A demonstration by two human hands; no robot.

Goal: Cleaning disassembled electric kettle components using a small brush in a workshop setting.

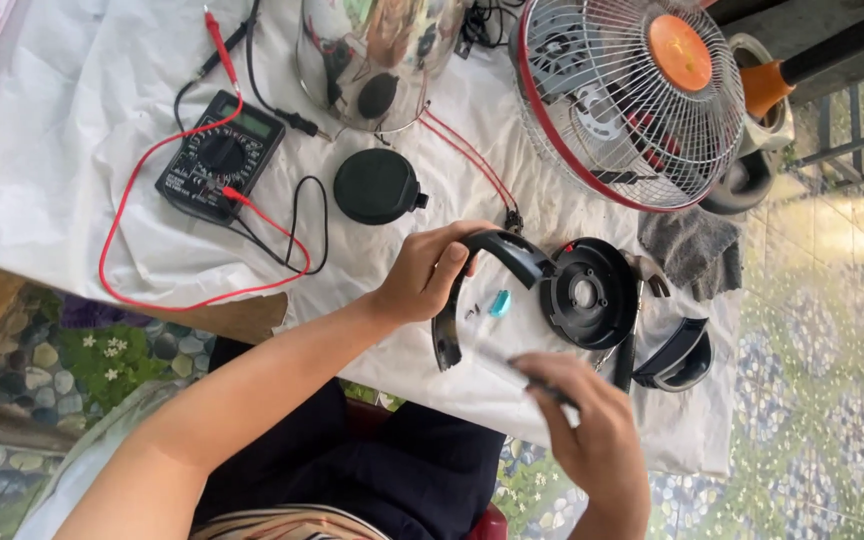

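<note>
Head view: left hand [422, 275] pinches the curved black handle [482, 275] at frame centre, its long axis running down-left. Right hand [587, 430], just below, is closed on a thin tool [527, 375] aimed up-left at the handle.

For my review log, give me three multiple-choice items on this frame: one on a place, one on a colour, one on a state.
1. Where does the multimeter lie?
A. On the white cloth, left of the round black lid
B. Under the fan
C. On the floor

2. What colour is the hub of the fan?
A. Blue
B. Orange
C. White

3. What is the left hand doing?
A. Resting flat
B. Gripping the curved black handle piece
C. Turning the meter dial

Answers: 1 A, it sits on the cloth beside the lid; 2 B, the centre disc is orange; 3 B, its fingers wrap the piece.
</note>
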